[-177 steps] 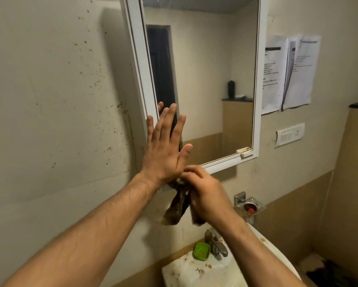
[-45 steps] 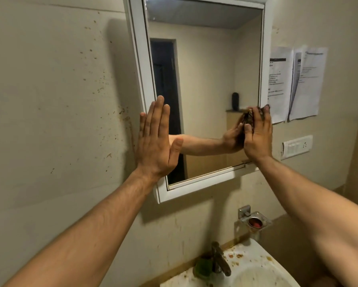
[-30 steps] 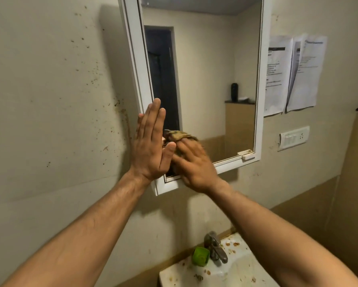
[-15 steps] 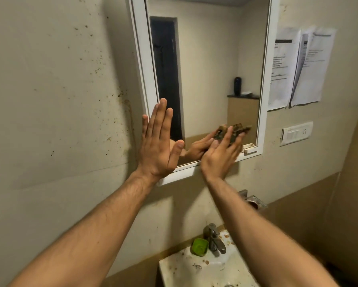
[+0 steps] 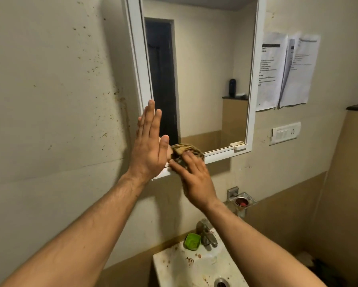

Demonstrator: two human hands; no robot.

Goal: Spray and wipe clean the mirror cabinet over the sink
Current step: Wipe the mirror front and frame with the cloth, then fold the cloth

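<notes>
You're mid-wipe: right hand [image 5: 196, 179] presses the cloth [image 5: 183, 151] on the mirror cabinet [image 5: 249, 112]'s lower-left corner, left hand [image 5: 150, 146] flat and open bracing; sweep right next.

A person's right hand [image 5: 194, 179] presses a crumpled brown cloth [image 5: 184, 151] against the lower left corner of a white-framed mirror cabinet [image 5: 254, 79], while the left hand [image 5: 150, 148] lies flat, fingers straight, on the frame's left edge above a stained sink [image 5: 174, 264].
</notes>
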